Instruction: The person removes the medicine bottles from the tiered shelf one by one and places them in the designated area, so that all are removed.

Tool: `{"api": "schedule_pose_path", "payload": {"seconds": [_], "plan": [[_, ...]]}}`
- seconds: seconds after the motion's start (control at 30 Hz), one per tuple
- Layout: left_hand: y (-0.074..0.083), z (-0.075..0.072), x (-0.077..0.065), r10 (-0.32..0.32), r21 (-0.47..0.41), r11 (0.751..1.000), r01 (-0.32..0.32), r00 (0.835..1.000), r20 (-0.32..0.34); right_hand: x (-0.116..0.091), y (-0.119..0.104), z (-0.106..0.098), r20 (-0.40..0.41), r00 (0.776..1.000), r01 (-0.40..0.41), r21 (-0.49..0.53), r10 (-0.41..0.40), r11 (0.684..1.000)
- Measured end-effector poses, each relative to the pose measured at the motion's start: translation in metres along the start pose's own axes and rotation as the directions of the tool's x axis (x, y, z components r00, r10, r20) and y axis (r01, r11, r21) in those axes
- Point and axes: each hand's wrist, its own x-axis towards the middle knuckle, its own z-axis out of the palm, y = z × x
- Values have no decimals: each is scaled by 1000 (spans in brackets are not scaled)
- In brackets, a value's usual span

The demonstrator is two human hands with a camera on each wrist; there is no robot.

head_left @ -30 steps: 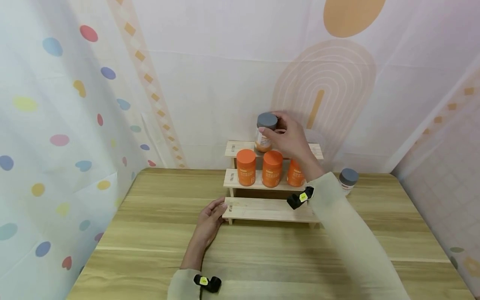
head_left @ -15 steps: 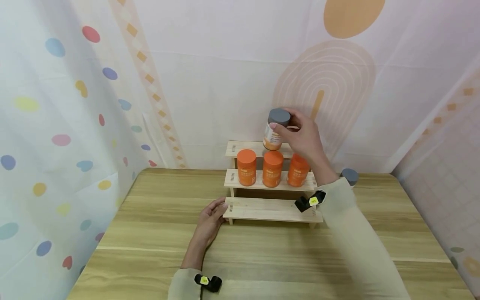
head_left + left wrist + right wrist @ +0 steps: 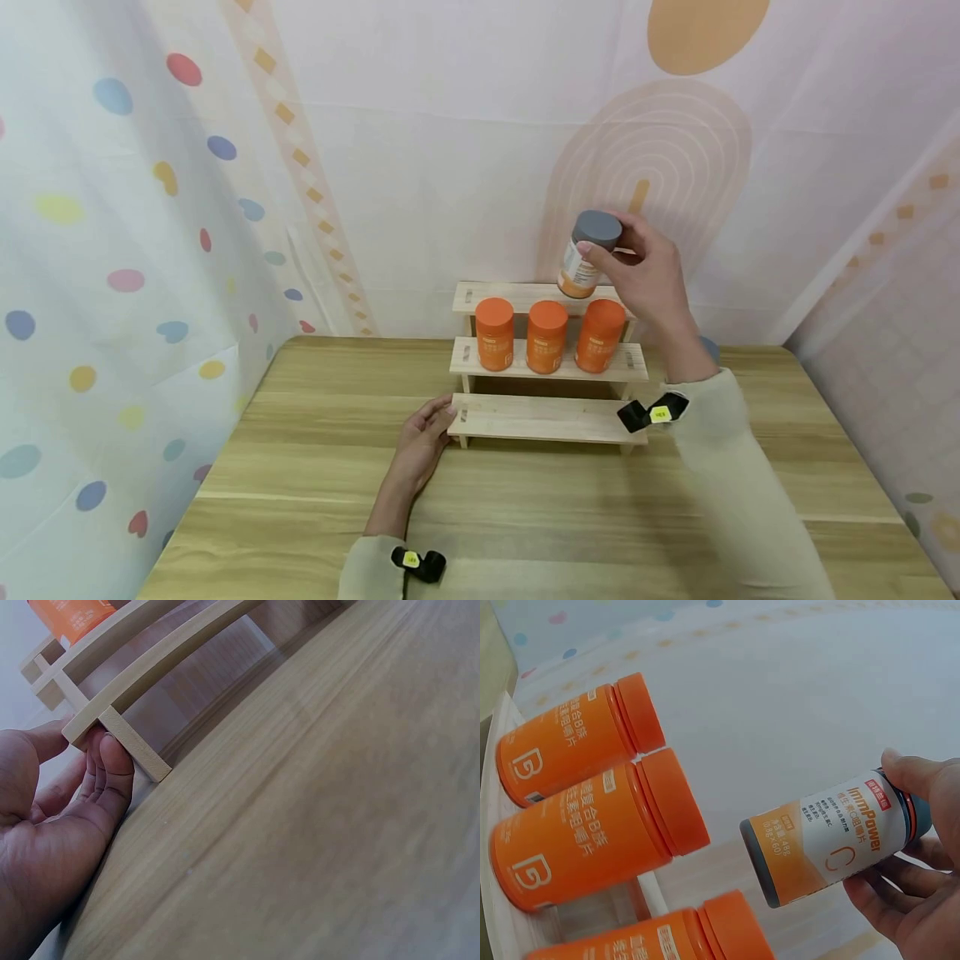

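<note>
My right hand (image 3: 651,271) grips a supplement bottle (image 3: 829,836) with a grey lid and a white-and-orange label round its upper end. In the head view this bottle is slightly tilted, in front of or above the right part of the top tier; a gap beneath it cannot be made out for certain. My left hand (image 3: 71,817) holds the left end of the lowest board of a three-tier wooden display rack (image 3: 540,417), fingertips tucked under it beside the leg. Three orange bottles (image 3: 547,337) stand in a row on the middle tier.
Behind my right forearm, a second grey lid (image 3: 709,350) barely shows on the right. The rack stands on a wood-grain table (image 3: 525,517). A patterned curtain (image 3: 420,167) hangs close behind the top tier, with more cloth at both sides.
My right hand has carried the grey-lidded bottle to the right along the top tier, and the bottle now leans more. The left hand stays at the rack's end.
</note>
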Motion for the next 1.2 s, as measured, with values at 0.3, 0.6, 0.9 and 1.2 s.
{"api": "schedule_pose_path", "payload": {"seconds": [0.3,0.6,0.9,1.2], "plan": [[1,0,2,2,-2,1000,-2,1000,10,-11,-1,-19,-71,997,23,6,-23,1000],[3,0,0,18,5,1000,-18,1000,10,-22,5,-35,-145,986,87,30,-82,996],[2,0,0,8,-5,1000,-8,1000,9,-32,12,-49,-207,974,95,34,-86,995],[3,1,-1,14,-4,1000,-14,1000,8,-44,25,-60,-244,967,80,27,-71,996]]}}
